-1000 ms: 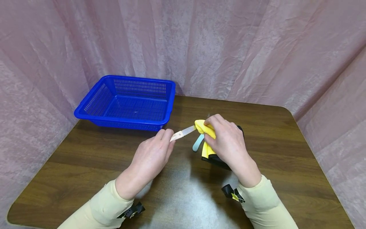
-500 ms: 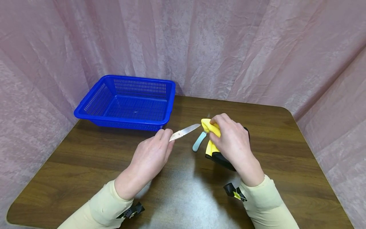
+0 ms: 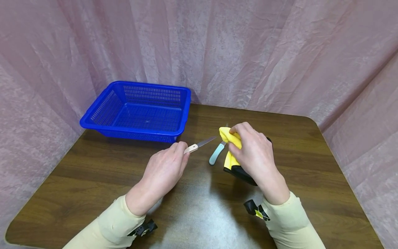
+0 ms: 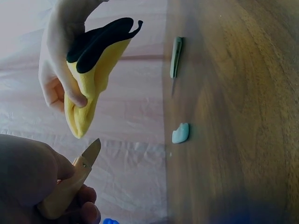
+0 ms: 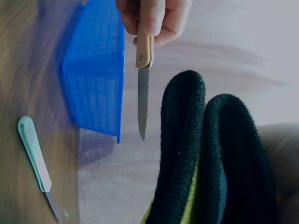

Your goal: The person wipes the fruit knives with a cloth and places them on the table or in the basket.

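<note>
My left hand (image 3: 166, 167) grips the cream handle of a small knife (image 3: 193, 148). Its bare blade (image 5: 143, 105) points right, toward the cloth, and looks narrow in the head view. My right hand (image 3: 253, 152) pinches a folded yellow cloth (image 3: 231, 138) with black edging between thumb and fingers. A gap shows between the blade tip and the cloth in the left wrist view. On the table under the cloth's left side lies a knife with a light-blue handle (image 3: 216, 154), its blade partly covered in the head view. The left wrist view also shows a green-handled knife (image 4: 176, 57) farther right.
A blue plastic basket (image 3: 133, 132) with slotted walls stands at the back left of the brown wooden table (image 3: 295, 166). Pink curtains (image 3: 217, 52) hang behind the table and on both sides.
My right hand has drawn the cloth rightward off the blade, baring its tip. My left hand stays nearly in place, and the knife has turned so its blade looks thinner.
</note>
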